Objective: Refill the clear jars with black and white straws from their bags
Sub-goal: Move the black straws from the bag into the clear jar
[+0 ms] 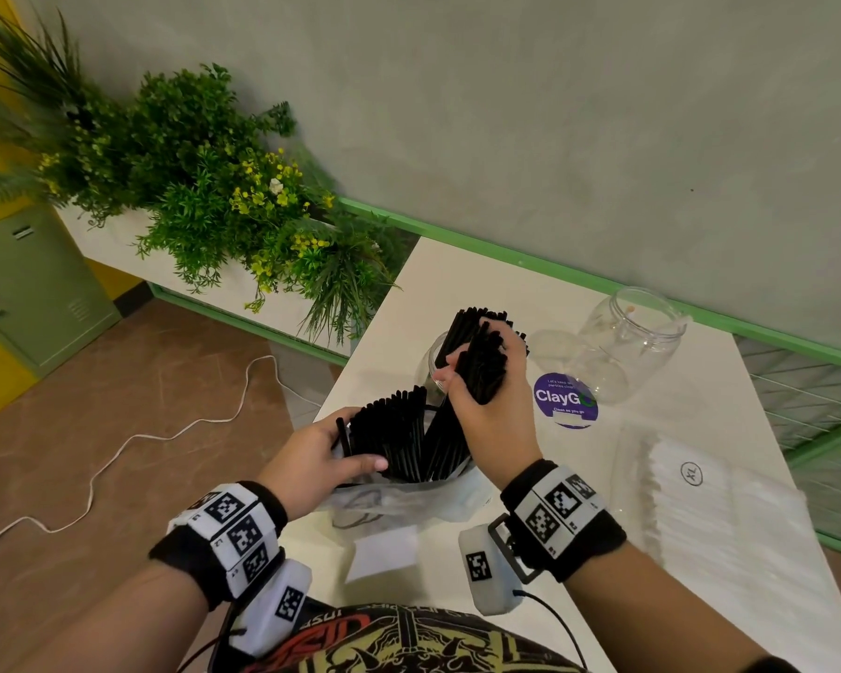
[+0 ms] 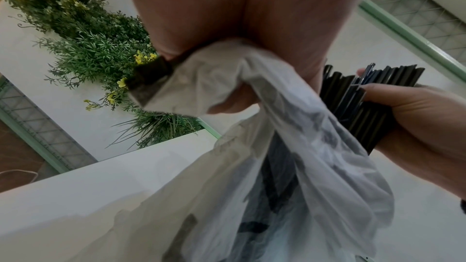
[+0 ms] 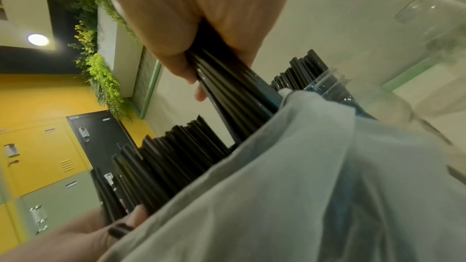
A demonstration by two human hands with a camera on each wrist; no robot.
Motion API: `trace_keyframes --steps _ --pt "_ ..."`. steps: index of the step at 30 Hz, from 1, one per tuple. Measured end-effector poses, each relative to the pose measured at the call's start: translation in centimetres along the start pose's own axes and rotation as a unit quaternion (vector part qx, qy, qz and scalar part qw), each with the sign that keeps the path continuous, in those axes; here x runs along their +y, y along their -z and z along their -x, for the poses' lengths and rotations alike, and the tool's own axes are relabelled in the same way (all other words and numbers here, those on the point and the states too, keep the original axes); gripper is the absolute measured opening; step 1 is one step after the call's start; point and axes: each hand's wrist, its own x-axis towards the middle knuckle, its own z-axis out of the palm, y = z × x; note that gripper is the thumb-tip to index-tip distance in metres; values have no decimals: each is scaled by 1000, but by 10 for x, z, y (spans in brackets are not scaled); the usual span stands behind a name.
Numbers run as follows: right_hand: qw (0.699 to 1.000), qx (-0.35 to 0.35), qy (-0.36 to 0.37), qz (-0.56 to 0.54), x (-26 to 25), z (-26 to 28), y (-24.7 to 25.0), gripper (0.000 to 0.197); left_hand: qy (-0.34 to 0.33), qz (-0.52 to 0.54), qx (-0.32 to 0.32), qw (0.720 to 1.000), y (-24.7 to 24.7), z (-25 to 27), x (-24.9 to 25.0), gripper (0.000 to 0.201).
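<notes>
My left hand [image 1: 333, 456] grips the open mouth of a thin plastic bag [image 1: 399, 497] together with the black straws [image 1: 394, 429] standing in it. My right hand [image 1: 491, 381] holds a thick bundle of black straws [image 1: 479, 366], partly drawn out of the bag. Behind that bundle stands a clear jar [image 1: 433, 366] with several black straws in it. A second clear jar [image 1: 627, 342], almost empty, stands further right. A flat bag of white straws [image 1: 710, 507] lies at the right. In the wrist views the bag [image 2: 290, 146] and bundle [image 3: 227, 83] fill the middle.
A round purple ClayGo sticker [image 1: 565, 399] lies on the white table [image 1: 457, 284] between the jars. A planter of green plants [image 1: 205, 187] stands off the table's left end. A white cable [image 1: 117, 454] trails on the brown floor. Lockers [image 1: 25, 284] are at far left.
</notes>
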Motion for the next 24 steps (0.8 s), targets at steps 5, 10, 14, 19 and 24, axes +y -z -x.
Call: trace_keyframes --steps 5,10,14,19,24 --pt "997 -10 63 32 -3 -4 2 74 2 -3 5 1000 -1 1 1 49" --pt "997 -17 69 42 -9 -10 3 66 4 -8 7 1000 -2 2 5 48" --pt "994 -46 71 63 -11 -11 -4 64 3 -9 6 1000 -3 2 7 47" --pt "998 -11 57 20 -23 -23 2 61 6 -10 8 1000 -3 2 7 50" --pt "997 24 58 -42 -36 -38 16 62 7 -26 12 1000 -2 2 7 51"
